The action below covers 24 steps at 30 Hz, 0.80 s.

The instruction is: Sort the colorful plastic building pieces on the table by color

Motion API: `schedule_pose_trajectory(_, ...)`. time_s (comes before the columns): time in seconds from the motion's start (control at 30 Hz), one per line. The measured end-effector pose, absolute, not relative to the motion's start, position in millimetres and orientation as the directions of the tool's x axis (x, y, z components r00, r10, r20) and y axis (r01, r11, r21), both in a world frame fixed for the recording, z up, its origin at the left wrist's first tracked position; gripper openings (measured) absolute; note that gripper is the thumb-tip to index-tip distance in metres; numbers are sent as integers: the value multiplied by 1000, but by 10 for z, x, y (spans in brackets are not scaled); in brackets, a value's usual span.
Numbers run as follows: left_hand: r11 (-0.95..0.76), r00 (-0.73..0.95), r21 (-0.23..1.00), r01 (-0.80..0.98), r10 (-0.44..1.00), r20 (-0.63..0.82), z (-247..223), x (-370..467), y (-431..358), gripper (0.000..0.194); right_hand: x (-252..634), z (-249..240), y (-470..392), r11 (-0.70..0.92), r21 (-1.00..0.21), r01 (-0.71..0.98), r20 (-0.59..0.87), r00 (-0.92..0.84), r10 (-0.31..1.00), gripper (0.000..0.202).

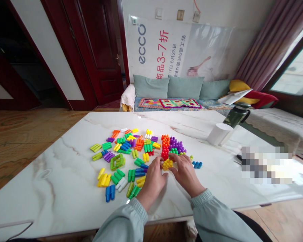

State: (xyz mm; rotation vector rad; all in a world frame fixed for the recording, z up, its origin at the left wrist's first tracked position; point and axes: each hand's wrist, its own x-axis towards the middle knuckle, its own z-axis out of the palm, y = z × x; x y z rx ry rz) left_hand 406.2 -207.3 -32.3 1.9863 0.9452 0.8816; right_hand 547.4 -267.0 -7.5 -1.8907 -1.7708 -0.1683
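Note:
Bullet-shaped plastic blocks lie on a white marbled table [73, 168]. A cluster of yellow blocks [167, 164], round ends up, stands between my hands. My left hand [154, 178] is closed against the cluster's left side, fingertips at its edge. From the right, my right hand [186, 170] curls its thumb and fingers around the cluster; its fingers partly cover green blocks [176, 151] behind. Upright orange and red blocks [165, 143] stand in a group just beyond, beside upright purple blocks [177, 144]. Blue blocks [197, 164] lie right of my right hand.
Loose blocks in several colours spread left of my hands, among them a lime-green frame piece [117, 162] and blue blocks [110, 193]. At the right stand a white paper roll [220, 133] and a dark green flask [236, 114]. A sofa [151, 88] lines the wall behind.

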Motion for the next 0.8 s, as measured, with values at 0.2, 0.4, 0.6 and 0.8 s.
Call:
schedule_pose_trajectory(0.2,-498,504,808,314,809,303,-308,4068,-2090,54,5468,-104,-2654,-5,-296,955,441,142,886,40)
schedule_pose_trajectory(0.4,-571,538,734,368,775,333,-181,3750,-2355,54,5449,-92,-2705,19,-245,969,508,112,854,36)
schedule_pose_trajectory(0.6,-888,861,424,180,350,368,-52,2930,-2733,19,5202,-28,-2947,209,-303,930,653,43,756,26)
schedule_pose_trajectory(0.8,-929,839,289,231,340,424,-111,2510,-2665,8,4688,-168,-3152,360,-389,848,505,-130,853,13)
